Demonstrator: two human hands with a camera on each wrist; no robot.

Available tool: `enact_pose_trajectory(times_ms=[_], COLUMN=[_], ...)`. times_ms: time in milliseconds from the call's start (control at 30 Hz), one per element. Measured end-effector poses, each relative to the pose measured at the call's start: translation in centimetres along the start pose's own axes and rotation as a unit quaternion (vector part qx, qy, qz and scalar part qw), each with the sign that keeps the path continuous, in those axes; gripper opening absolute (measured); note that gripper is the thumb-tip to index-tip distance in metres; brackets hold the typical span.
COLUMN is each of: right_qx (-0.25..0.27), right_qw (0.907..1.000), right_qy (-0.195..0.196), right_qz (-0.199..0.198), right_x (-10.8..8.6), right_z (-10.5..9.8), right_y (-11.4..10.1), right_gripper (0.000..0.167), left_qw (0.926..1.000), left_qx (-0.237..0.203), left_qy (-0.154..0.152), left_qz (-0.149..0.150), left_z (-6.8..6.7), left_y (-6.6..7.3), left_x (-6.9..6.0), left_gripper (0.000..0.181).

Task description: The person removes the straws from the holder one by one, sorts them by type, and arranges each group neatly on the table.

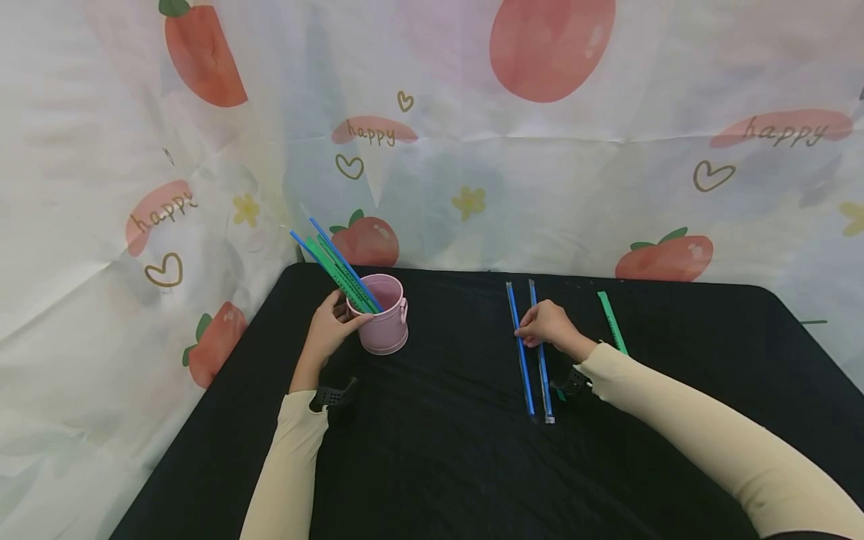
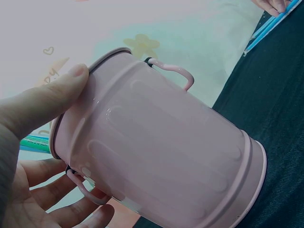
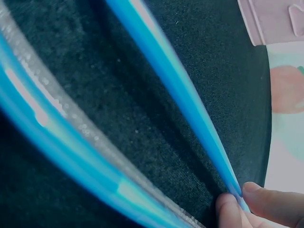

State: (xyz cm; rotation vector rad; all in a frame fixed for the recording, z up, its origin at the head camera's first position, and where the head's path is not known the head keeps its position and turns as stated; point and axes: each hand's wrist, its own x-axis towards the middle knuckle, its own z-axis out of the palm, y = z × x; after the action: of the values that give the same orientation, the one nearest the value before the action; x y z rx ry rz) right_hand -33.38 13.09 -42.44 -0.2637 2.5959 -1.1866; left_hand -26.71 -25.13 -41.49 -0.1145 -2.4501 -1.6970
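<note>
Left blue straw point(image 1: 524, 375): ran lengthwise on the right half of the tabletop point(image 1: 445, 450), pinched near its middle; judged light and slick, fairly stiff, and liable to crease under a hard squeeze.
Right hand point(image 1: 552, 325): thumb and fingertips met in a narrow pinch around that straw; mid-length seemed the best hold, since an end grip would probably let it swing.
Right blue straw point(image 1: 544, 382): lay just beside, in a clear wrapper point(image 3: 85, 122); the film was likely slippery, so the tube promised a surer hold than the loose edge.
Bucket point(image 1: 386, 330): stood upright on the left; judged rigid and light, therefore easily tipped, with rim and side offering the firmest grip.
Left hand point(image 1: 328, 328): held the bucket, thumb at the rim, fingers round the side by a handle point(image 2: 84, 191).
Bucket straws: green and blue, leaning out leftward; lower ends hidden inside, exact count obscured by overlap.
Green straw point(image 1: 610, 319): lay beyond the right wrist, its near end covered by the sleeve point(image 1: 675, 397).
Green tip point(image 1: 561, 394): showed below the right wrist; its parent straw could not be told.
Right wrist view: cropped both blue straws and most of the bucket; contact between pinched straw and tabletop remained unclear.
</note>
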Motion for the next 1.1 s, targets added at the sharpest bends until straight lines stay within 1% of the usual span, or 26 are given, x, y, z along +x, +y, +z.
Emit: enact_pose_trajectory(times_ms=[100,233,367,467,600,633,733,900,1100], right_qx=[-0.012,-0.025,-0.026,-0.014,0.012,0.018,0.038,0.069,0.087], right_qw=[0.9999,0.9994,0.9988,0.9986,0.9986,0.9984,0.9979,0.9960,0.9936], right_qy=[0.008,0.019,0.028,0.030,0.028,0.028,0.026,0.022,0.024], right_qz=[-0.005,-0.015,-0.030,-0.040,-0.044,-0.046,-0.046,-0.053,-0.069], right_x=[-0.1,-0.1,-0.2,-0.4,-0.5,-0.6,-0.7,-0.9,-1.3], right_z=[0.1,0.1,-0.1,-0.3,-0.5,-0.5,-0.7,-1.0,-1.4], right_y=[-0.1,0.1,0.5,0.8,1.2,1.3,1.5,1.7,2.2], right_gripper=[0.011,0.011,0.011,0.012,0.016,0.018,0.020,0.025,0.030], left_qw=[1.0000,1.0000,0.9999,0.9997,0.9999,0.9999,1.0000,1.0000,1.0000], left_qx=[0.000,-0.007,-0.015,-0.019,-0.013,-0.010,-0.005,-0.004,-0.006], left_qy=[0.003,0.002,-0.007,-0.009,-0.003,-0.002,0.001,0.001,0.000], left_qz=[0.006,0.006,-0.004,-0.011,-0.001,0.001,0.007,0.004,0.001], left_z=[0.0,0.0,0.0,-0.1,-0.1,0.0,0.0,0.0,0.0], left_y=[-0.3,-0.2,1.5,1.7,0.0,-0.1,-0.2,0.0,0.0], left_x=[0.1,0.1,-0.7,-0.7,0.0,0.0,0.0,0.0,0.0], left_gripper=[0.065,0.066,0.065,0.065,0.065,0.065,0.064,0.064,0.064])
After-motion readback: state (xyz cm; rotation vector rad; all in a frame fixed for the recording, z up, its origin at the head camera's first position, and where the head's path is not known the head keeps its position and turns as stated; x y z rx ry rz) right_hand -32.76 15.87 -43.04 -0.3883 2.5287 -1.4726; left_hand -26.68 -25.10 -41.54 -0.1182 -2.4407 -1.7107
